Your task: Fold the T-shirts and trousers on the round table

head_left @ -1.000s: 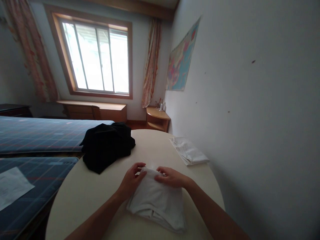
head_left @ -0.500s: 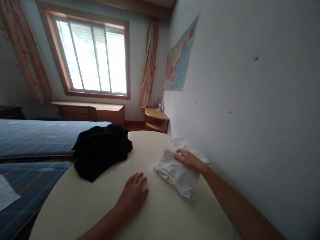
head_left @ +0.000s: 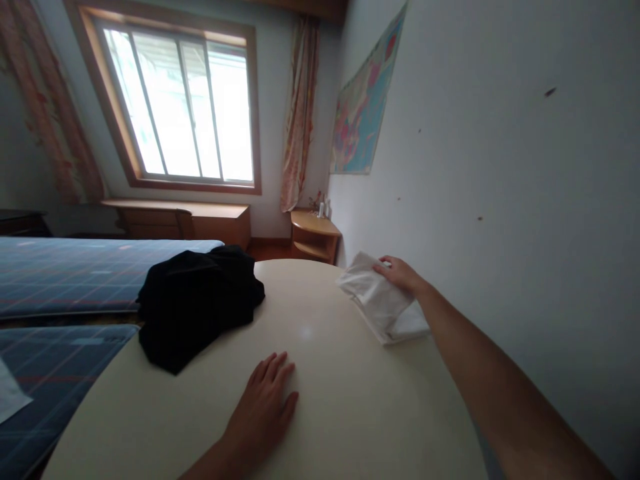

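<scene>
My left hand (head_left: 267, 395) rests on the near part of the round cream table (head_left: 320, 373), palm down with its fingers stretched out. At the table's far right edge, my right hand (head_left: 399, 272) grips the top edge of a folded white cloth (head_left: 375, 293), possibly a garment. This cloth lies partly over a second white piece (head_left: 411, 321), whose corner sticks out below my right wrist. How far the two overlap is hidden. A crumpled black cloth (head_left: 200, 303) lies at the table's left edge, away from both hands.
Two mattresses with a blue plaid pattern (head_left: 80, 277) adjoin the table on the left, with a white sheet-like thing (head_left: 10, 393) on the nearer one. A wall (head_left: 525, 287) runs close along the right. Beyond stand a low corner shelf (head_left: 315, 223) and a wooden desk (head_left: 215, 217).
My right hand has carried the folded white cloth away from me and to the right, onto the other white piece. My left hand stays flat on the table. The view has shifted slightly.
</scene>
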`<action>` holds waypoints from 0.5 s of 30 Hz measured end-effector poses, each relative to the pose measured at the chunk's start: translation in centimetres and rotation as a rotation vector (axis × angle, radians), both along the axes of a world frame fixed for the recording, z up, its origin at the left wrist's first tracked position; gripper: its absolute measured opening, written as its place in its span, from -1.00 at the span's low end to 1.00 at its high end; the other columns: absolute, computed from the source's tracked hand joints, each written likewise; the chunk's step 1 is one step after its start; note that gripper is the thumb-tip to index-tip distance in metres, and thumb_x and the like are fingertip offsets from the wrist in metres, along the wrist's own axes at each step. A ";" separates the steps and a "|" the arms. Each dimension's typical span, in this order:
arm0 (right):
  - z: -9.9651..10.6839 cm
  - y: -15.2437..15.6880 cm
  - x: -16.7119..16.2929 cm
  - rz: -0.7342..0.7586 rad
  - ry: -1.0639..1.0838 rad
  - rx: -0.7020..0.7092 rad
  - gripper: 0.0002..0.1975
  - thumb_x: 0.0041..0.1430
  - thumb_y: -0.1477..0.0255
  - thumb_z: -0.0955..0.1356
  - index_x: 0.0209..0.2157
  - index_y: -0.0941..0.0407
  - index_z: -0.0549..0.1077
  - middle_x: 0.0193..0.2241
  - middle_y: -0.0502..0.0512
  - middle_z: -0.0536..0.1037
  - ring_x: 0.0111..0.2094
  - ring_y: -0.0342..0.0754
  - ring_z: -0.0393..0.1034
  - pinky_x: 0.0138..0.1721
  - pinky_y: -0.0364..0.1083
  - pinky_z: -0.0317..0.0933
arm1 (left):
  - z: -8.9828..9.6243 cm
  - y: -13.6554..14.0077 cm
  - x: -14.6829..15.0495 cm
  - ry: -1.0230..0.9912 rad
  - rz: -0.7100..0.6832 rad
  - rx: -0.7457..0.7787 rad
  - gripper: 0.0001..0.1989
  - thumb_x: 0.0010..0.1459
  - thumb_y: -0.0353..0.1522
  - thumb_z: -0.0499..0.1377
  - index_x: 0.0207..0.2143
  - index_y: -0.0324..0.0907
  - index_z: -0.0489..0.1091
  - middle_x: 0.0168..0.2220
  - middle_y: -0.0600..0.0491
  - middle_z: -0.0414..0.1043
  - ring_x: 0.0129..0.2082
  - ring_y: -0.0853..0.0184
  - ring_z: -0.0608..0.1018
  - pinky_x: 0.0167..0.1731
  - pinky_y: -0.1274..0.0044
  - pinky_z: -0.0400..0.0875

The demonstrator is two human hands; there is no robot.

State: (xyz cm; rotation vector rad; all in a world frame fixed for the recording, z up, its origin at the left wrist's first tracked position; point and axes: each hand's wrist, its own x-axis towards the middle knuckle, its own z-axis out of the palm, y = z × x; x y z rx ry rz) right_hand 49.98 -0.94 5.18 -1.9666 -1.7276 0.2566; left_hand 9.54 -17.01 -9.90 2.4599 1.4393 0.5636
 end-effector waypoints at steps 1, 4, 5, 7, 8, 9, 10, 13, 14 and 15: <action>-0.5 0.3 0.8 -0.057 -0.044 -0.012 -0.50 0.26 0.18 0.31 0.12 0.18 0.39 -0.05 0.29 0.56 -0.13 0.02 0.48 -0.12 -0.11 0.27 | -0.2 0.0 0.0 -0.020 0.001 0.005 -0.53 0.23 -0.24 0.06 0.18 -0.11 0.34 0.29 -0.05 0.22 0.32 0.07 0.20 0.29 0.16 0.09; -3.1 0.2 2.5 -0.210 -0.145 -0.085 -0.43 0.25 0.23 0.31 0.22 0.20 0.29 0.02 0.34 0.51 0.00 0.08 0.43 0.01 -0.04 0.23 | -0.6 0.2 -0.1 -0.039 0.002 0.012 -0.54 0.22 -0.26 0.07 0.17 -0.10 0.35 0.29 -0.05 0.22 0.31 0.06 0.21 0.29 0.15 0.10; -4.2 0.0 2.8 -0.247 -0.158 -0.115 -0.40 0.24 0.23 0.31 0.23 0.22 0.26 0.03 0.39 0.49 0.03 0.12 0.41 0.04 0.00 0.22 | -0.6 0.2 -0.1 -0.035 0.003 0.009 -0.53 0.22 -0.26 0.07 0.17 -0.10 0.35 0.29 -0.04 0.22 0.32 0.07 0.20 0.29 0.16 0.09; -6.2 -0.4 2.7 -0.307 -0.179 -0.170 -0.38 0.24 0.18 0.28 0.24 0.24 0.27 0.08 0.47 0.43 0.09 0.22 0.36 0.07 0.11 0.18 | -0.7 0.2 0.0 -0.030 0.010 -0.001 -0.53 0.21 -0.27 0.07 0.17 -0.10 0.35 0.30 -0.04 0.22 0.32 0.06 0.19 0.29 0.16 0.08; -7.1 -0.6 2.4 -0.331 -0.192 -0.189 -0.37 0.26 0.15 0.26 0.24 0.22 0.28 0.13 0.48 0.39 0.13 0.26 0.31 0.10 0.17 0.15 | -0.7 0.2 0.0 -0.032 0.011 -0.004 -0.53 0.21 -0.27 0.08 0.17 -0.10 0.35 0.29 -0.05 0.22 0.32 0.06 0.19 0.29 0.15 0.08; -7.8 -0.7 2.0 -0.346 -0.206 -0.198 -0.37 0.27 0.11 0.22 0.25 0.18 0.27 0.19 0.47 0.32 0.18 0.30 0.24 0.12 0.23 0.10 | -0.6 0.2 0.0 -0.037 0.011 -0.006 -0.53 0.21 -0.27 0.08 0.17 -0.10 0.34 0.29 -0.05 0.22 0.32 0.06 0.19 0.30 0.15 0.07; -8.4 -0.8 1.5 -0.350 -0.221 -0.199 -0.36 0.29 0.07 0.19 0.27 0.12 0.25 0.26 0.42 0.23 0.24 0.32 0.15 0.16 0.27 0.04 | -0.6 0.2 0.0 -0.041 0.009 -0.006 -0.53 0.21 -0.27 0.08 0.17 -0.10 0.34 0.29 -0.05 0.22 0.32 0.06 0.19 0.30 0.15 0.07; -9.7 -1.1 0.0 -0.298 -0.264 -0.204 -0.34 0.29 -0.03 0.12 0.31 -0.04 0.17 0.37 0.19 0.04 0.34 0.32 -0.10 0.24 0.33 -0.16 | -0.5 0.2 0.1 -0.039 -0.001 -0.001 -0.53 0.21 -0.27 0.08 0.17 -0.10 0.33 0.29 -0.06 0.22 0.32 0.07 0.18 0.30 0.16 0.06; -10.0 -1.3 -0.5 -0.283 -0.280 -0.220 -0.32 0.28 -0.07 0.10 0.32 -0.07 0.15 0.38 0.14 0.01 0.36 0.33 -0.15 0.26 0.35 -0.22 | -0.5 0.2 0.1 -0.035 -0.003 0.004 -0.53 0.22 -0.28 0.08 0.17 -0.11 0.33 0.29 -0.06 0.22 0.32 0.07 0.18 0.30 0.16 0.05; -10.3 -1.5 -0.9 -0.275 -0.296 -0.238 -0.29 0.27 -0.09 0.09 0.33 -0.07 0.13 0.39 0.12 0.00 0.36 0.34 -0.20 0.27 0.37 -0.28 | -0.5 0.2 0.1 -0.031 -0.004 0.009 -0.53 0.22 -0.28 0.07 0.17 -0.11 0.33 0.29 -0.06 0.22 0.32 0.08 0.19 0.30 0.16 0.05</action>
